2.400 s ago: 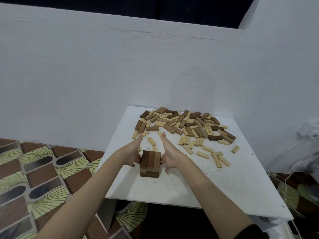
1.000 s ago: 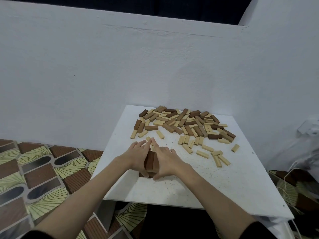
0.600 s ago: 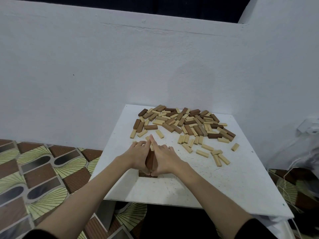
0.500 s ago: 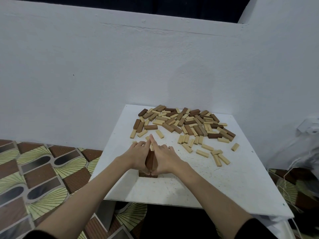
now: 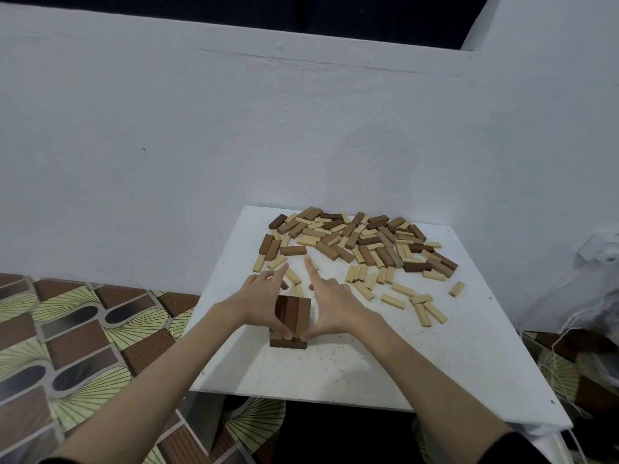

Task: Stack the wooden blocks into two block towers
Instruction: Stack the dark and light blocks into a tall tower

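Note:
A short tower of dark brown blocks [image 5: 292, 314] stands near the front left of the white table [image 5: 385, 363]. My left hand [image 5: 263, 299] lies flat against its left side, fingers straight, thumb at the front corner. My right hand [image 5: 330, 304] lies flat against its right side, fingers pointing away from me. A heap of loose dark and pale wooden blocks [image 5: 358, 241] covers the far part of the table. Several pale blocks [image 5: 402, 289] lie scattered to the right of my hands.
A white wall [image 5: 234, 145] rises right behind the table. A patterned brown and green floor [image 5: 67, 329] lies to the left. A white fitting with cords [image 5: 599, 249] sits at the right edge.
My two hands, which covered the top of the tower with fingertips together, have spread apart to its sides. The tower's top layer shows again.

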Demonstrator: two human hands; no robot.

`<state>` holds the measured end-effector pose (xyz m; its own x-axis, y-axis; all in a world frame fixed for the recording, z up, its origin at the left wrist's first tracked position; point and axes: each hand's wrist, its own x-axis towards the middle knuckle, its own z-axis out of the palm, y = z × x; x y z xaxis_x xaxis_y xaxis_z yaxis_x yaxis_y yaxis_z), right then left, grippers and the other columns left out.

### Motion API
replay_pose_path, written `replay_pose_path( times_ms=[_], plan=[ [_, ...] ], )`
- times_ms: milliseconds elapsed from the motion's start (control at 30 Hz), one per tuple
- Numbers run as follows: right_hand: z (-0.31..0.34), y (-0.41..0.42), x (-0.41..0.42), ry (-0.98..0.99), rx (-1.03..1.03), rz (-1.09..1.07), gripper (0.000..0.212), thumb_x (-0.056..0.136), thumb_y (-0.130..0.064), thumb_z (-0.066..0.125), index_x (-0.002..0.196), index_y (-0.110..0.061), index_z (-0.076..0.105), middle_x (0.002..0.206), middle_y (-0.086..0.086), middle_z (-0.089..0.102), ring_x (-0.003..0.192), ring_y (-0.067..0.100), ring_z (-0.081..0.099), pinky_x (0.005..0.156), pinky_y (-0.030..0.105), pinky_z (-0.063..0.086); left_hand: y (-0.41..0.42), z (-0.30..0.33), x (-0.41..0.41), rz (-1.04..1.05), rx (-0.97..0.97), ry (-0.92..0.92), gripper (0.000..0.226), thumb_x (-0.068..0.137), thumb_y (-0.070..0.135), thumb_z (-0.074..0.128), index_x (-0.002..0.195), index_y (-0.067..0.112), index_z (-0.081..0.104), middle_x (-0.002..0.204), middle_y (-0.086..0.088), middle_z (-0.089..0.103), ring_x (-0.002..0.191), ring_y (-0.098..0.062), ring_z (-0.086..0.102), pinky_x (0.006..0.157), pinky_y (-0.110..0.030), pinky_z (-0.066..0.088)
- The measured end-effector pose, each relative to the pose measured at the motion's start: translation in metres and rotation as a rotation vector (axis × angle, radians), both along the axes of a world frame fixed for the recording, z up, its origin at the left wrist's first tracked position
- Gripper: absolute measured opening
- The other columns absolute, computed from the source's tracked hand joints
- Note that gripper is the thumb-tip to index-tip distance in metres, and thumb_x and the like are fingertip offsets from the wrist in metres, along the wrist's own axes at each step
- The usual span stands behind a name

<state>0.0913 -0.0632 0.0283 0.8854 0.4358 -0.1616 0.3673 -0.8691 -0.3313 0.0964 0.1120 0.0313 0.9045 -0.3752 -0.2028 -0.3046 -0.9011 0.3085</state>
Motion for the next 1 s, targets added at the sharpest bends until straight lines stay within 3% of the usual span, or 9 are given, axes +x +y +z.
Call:
replay_pose_path(
  times_ms=[133, 300, 533, 733, 867, 1000],
  plan=[
    [0.01, -0.026, 0.003, 0.045, 0.063, -0.075, 0.136, 0.063, -0.052, 0.082, 0.149, -0.026, -0.019, 0.14, 0.007, 0.044, 0.128, 0.026, 0.038, 0.103, 0.041, 0.036, 0.012, 0.008, 0.002, 0.101, -0.158, 0.007, 0.107, 0.07, 0.059, 0.07, 0.149, 0.022, 0.008, 0.136, 0.004, 0.047, 0.133, -0.019, 0.029, 0.112, -0.039, 0.021],
    [-0.001, -0.063, 0.008, 0.003, 0.194, -0.237, 0.084, 0.082, -0.043, 0.07, 0.149, -0.022, 0.024, 0.142, 0.002, 0.044, 0.13, 0.018, 0.039, 0.103, 0.034, 0.034, 0.005, 0.003, 0.006, 0.166, -0.23, -0.131, 0.06, 0.09, 0.045, 0.056, 0.14, 0.02, 0.035, 0.133, 0.004, 0.052, 0.128, -0.019, 0.038, 0.107, -0.037, 0.03],
    [-0.019, -0.122, 0.014, -0.134, 0.262, -0.462, 0.042, 0.09, -0.023, 0.062, 0.131, -0.015, 0.052, 0.121, 0.002, 0.057, 0.113, 0.018, 0.052, 0.093, 0.029, 0.042, -0.064, 0.003, 0.028, 0.066, -0.251, -0.346, 0.041, 0.094, 0.034, 0.052, 0.132, 0.017, 0.047, 0.127, 0.002, 0.055, 0.124, -0.018, 0.043, 0.101, -0.032, 0.035],
    [-0.032, -0.174, 0.02, -0.142, 0.312, -0.662, 0.026, 0.093, -0.014, 0.054, 0.119, -0.012, 0.06, 0.116, 0.002, 0.059, 0.097, 0.012, 0.051, 0.084, 0.025, 0.042, -0.137, -0.018, 0.046, 0.031, -0.278, -0.372, 0.031, 0.095, 0.028, 0.048, 0.122, 0.014, 0.055, 0.123, -0.001, 0.058, 0.114, -0.021, 0.049, 0.092, -0.035, 0.042],
    [-0.043, -0.208, 0.03, -0.143, 0.358, -0.817, 0.024, 0.092, -0.009, 0.05, 0.113, -0.009, 0.062, 0.113, 0.008, 0.061, 0.103, 0.021, 0.057, 0.088, 0.032, 0.048, -0.178, -0.036, 0.058, 0.006, -0.269, -0.29, 0.028, 0.095, 0.025, 0.047, 0.119, 0.014, 0.057, 0.122, -0.001, 0.058, 0.113, -0.022, 0.049, 0.092, -0.034, 0.041],
    [-0.056, -0.237, 0.039, -0.166, 0.343, -0.951, 0.025, 0.094, -0.01, 0.048, 0.117, -0.003, 0.055, 0.117, 0.015, 0.053, 0.102, 0.028, 0.056, 0.083, 0.031, 0.044, -0.212, -0.049, 0.069, -0.022, -0.316, -0.283, 0.023, 0.093, 0.02, 0.049, 0.109, 0.01, 0.063, 0.11, -0.004, 0.063, 0.104, -0.022, 0.053, 0.087, -0.03, 0.042]
  ],
)
